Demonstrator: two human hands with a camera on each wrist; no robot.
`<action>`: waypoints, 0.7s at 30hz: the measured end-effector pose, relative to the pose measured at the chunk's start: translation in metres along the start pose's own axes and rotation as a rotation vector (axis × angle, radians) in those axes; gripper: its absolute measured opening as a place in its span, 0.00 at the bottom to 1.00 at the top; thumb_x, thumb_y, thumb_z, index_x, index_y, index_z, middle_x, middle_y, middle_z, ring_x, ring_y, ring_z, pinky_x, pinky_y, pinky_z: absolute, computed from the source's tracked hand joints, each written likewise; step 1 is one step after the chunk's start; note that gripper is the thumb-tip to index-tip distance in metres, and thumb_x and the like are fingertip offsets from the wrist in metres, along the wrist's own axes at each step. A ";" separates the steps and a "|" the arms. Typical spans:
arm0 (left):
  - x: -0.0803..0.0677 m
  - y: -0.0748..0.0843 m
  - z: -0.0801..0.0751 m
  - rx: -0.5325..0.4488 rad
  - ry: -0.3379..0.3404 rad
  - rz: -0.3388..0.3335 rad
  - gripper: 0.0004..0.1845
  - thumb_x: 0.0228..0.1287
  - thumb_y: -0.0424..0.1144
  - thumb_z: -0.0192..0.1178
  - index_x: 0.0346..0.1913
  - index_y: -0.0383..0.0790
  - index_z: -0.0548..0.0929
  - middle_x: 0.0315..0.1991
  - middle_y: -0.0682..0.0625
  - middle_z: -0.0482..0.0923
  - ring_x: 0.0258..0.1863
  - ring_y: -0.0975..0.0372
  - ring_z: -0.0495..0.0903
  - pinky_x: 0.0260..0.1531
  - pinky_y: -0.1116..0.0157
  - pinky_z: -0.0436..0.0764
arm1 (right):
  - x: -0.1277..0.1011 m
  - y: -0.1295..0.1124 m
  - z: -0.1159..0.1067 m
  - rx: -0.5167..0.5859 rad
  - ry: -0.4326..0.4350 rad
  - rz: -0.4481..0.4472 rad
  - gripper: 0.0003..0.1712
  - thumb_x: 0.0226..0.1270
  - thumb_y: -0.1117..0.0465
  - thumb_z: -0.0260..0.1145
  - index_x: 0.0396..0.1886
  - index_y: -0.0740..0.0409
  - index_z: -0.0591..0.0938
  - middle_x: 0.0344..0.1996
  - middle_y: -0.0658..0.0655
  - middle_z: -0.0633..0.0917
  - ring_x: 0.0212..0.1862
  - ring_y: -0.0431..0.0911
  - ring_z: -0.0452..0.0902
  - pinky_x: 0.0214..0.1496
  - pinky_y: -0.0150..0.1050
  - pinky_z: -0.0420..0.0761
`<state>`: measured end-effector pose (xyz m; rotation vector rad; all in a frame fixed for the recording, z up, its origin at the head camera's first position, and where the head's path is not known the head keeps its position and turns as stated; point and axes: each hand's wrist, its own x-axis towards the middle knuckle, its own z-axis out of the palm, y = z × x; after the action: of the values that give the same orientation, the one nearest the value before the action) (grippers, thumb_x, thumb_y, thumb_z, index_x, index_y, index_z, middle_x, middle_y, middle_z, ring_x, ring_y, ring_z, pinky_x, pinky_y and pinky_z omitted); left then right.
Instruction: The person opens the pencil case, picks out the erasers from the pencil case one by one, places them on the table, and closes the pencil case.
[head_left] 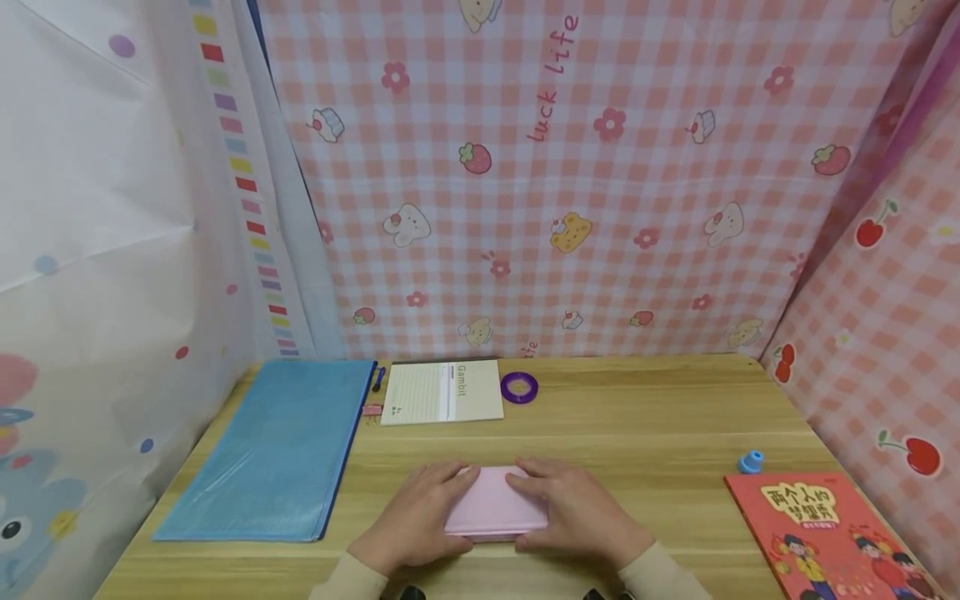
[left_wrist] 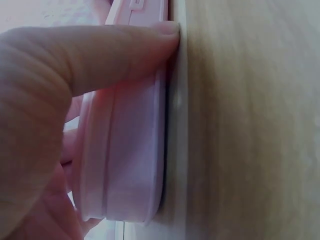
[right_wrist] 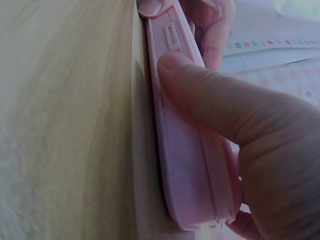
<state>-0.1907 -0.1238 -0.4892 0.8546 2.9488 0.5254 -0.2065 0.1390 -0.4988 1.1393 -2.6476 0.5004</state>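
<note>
A pink plastic case [head_left: 497, 502] with rounded corners lies flat on the wooden table at the front middle, its lid down. My left hand [head_left: 423, 515] grips its left side and my right hand [head_left: 576, 510] grips its right side. In the left wrist view, the left thumb [left_wrist: 125, 55] presses across the front wall of the case [left_wrist: 132, 150]. The right wrist view has the right thumb [right_wrist: 200, 90] on that wall, near a small slotted clasp [right_wrist: 172, 36]. What the case holds is hidden.
At the left lies a blue folder [head_left: 262, 450]. Behind the case are a Gambit notebook [head_left: 420, 392], a purple tape ring [head_left: 519, 400], a pink clip [head_left: 372, 410] and a small dark blue item [head_left: 378, 379]. A red book [head_left: 832, 533] and blue cap-like piece [head_left: 751, 462] sit right.
</note>
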 end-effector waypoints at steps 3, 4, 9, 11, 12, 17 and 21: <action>0.000 0.000 0.000 0.005 0.003 0.001 0.49 0.43 0.56 0.74 0.71 0.46 0.67 0.67 0.45 0.66 0.67 0.51 0.63 0.65 0.45 0.58 | 0.000 0.000 -0.001 0.004 -0.004 0.001 0.48 0.41 0.30 0.73 0.62 0.49 0.78 0.62 0.59 0.75 0.60 0.53 0.74 0.58 0.50 0.74; 0.000 0.000 0.000 0.007 0.004 0.002 0.49 0.43 0.56 0.74 0.71 0.46 0.67 0.67 0.45 0.66 0.67 0.51 0.63 0.65 0.45 0.58 | 0.000 0.000 -0.001 0.007 -0.007 0.003 0.48 0.42 0.30 0.72 0.62 0.48 0.78 0.62 0.59 0.75 0.60 0.53 0.74 0.58 0.50 0.74; 0.000 0.001 -0.001 0.015 0.009 0.002 0.49 0.43 0.55 0.75 0.70 0.46 0.67 0.67 0.44 0.66 0.67 0.51 0.63 0.65 0.45 0.59 | 0.001 -0.001 -0.001 0.003 -0.025 0.012 0.47 0.43 0.30 0.72 0.63 0.48 0.77 0.63 0.59 0.75 0.60 0.55 0.74 0.58 0.52 0.74; 0.001 0.001 -0.001 0.016 0.005 -0.001 0.49 0.43 0.55 0.74 0.71 0.46 0.66 0.68 0.44 0.66 0.67 0.51 0.63 0.65 0.45 0.59 | 0.001 -0.002 -0.002 -0.004 -0.032 0.014 0.47 0.44 0.30 0.72 0.63 0.48 0.77 0.63 0.58 0.75 0.60 0.55 0.73 0.58 0.53 0.73; 0.001 0.001 -0.001 0.015 0.003 -0.003 0.49 0.43 0.55 0.74 0.71 0.45 0.66 0.68 0.44 0.65 0.67 0.51 0.63 0.65 0.45 0.59 | 0.001 -0.002 -0.002 -0.008 -0.036 0.015 0.47 0.44 0.30 0.72 0.63 0.48 0.77 0.63 0.58 0.75 0.60 0.55 0.73 0.58 0.53 0.73; 0.001 0.002 -0.001 0.013 -0.008 -0.011 0.49 0.43 0.55 0.74 0.71 0.46 0.66 0.68 0.44 0.65 0.67 0.50 0.63 0.65 0.44 0.58 | 0.001 -0.003 -0.003 -0.020 -0.050 0.021 0.46 0.45 0.32 0.72 0.63 0.47 0.77 0.63 0.58 0.74 0.61 0.55 0.73 0.58 0.53 0.73; 0.001 0.002 0.000 0.015 -0.011 -0.012 0.50 0.43 0.56 0.74 0.71 0.46 0.66 0.68 0.44 0.65 0.68 0.50 0.62 0.65 0.44 0.58 | 0.001 -0.003 -0.003 -0.022 -0.057 0.027 0.46 0.45 0.32 0.71 0.64 0.46 0.77 0.64 0.58 0.74 0.61 0.55 0.72 0.58 0.53 0.73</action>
<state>-0.1907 -0.1222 -0.4883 0.8383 2.9494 0.4972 -0.2048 0.1377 -0.4954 1.1292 -2.7133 0.4495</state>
